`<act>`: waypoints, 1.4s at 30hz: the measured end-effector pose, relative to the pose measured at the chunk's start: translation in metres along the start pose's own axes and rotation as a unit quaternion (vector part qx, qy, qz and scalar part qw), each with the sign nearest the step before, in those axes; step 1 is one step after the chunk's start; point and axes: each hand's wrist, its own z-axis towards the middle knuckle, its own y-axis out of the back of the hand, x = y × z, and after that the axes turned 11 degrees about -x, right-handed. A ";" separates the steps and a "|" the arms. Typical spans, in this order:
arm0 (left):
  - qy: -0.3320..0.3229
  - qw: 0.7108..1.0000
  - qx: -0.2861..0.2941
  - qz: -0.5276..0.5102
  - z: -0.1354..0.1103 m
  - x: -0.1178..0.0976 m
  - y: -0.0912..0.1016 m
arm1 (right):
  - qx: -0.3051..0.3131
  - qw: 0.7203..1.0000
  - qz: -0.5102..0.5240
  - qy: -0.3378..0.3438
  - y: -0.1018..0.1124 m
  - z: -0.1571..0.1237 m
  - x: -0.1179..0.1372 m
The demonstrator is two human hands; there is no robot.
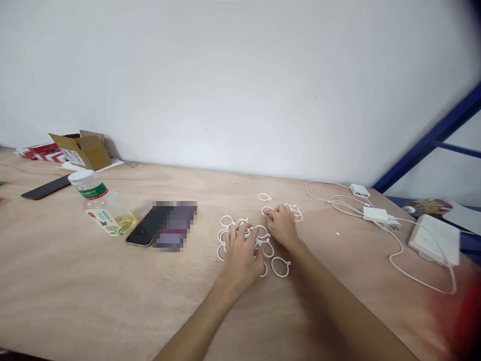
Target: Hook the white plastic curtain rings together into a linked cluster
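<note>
Several white plastic rings, each with a small tab, lie loosely heaped on the wooden table [161,296]. My left hand [240,250] rests over this heap with its fingers spread, hiding part of it. To its right, my right hand [282,226] is closed, thumb and fingertips on a white ring [267,208]. A few more rings lie partly hidden behind that hand. One loose ring [264,196] is farther back, and another ring [280,267] lies flat in front, between my forearms.
On the left stand a capped bottle [105,213] with yellow liquid, a phone [145,228], a dark flat object [47,187] and an open cardboard box [88,150]. Right of my hands are white cables with a charger [375,215] and a white box [434,239]. A wall [225,90] closes off the back.
</note>
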 end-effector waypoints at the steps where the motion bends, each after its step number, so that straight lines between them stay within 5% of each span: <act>1: 0.002 1.000 -0.004 -0.005 0.000 0.000 0.000 | -0.016 0.997 0.059 -0.039 0.000 0.002 0.001; 5: 0.012 1.000 -0.013 -0.020 0.002 -0.001 0.001 | -0.078 0.946 0.239 -0.205 0.002 0.012 -0.002; 14: 0.031 0.995 -0.036 -0.090 0.004 -0.005 0.001 | -0.089 0.841 0.428 -0.320 0.049 -0.007 -0.003; 18: 0.078 0.972 -0.021 -0.220 0.007 -0.013 0.007 | -0.041 0.882 0.379 -0.278 0.059 -0.037 0.017; 22: 0.134 0.946 0.017 -0.296 0.008 -0.019 0.010 | 0.029 0.888 0.386 -0.249 0.058 -0.054 0.042; 27: 0.195 0.923 0.033 -0.330 0.008 -0.016 0.004 | 0.031 0.909 0.361 -0.204 0.058 -0.057 0.049; 33: 0.267 0.844 0.087 -0.457 0.006 -0.018 0.001 | 0.018 0.895 0.395 -0.209 0.061 -0.058 0.048; 37: 0.267 0.857 0.074 -0.435 0.005 -0.019 0.003 | 0.048 0.849 0.465 -0.245 0.065 -0.058 0.055; 42: 0.245 0.869 0.079 -0.422 0.002 -0.018 0.001 | 0.063 0.875 0.426 -0.223 0.071 -0.055 0.059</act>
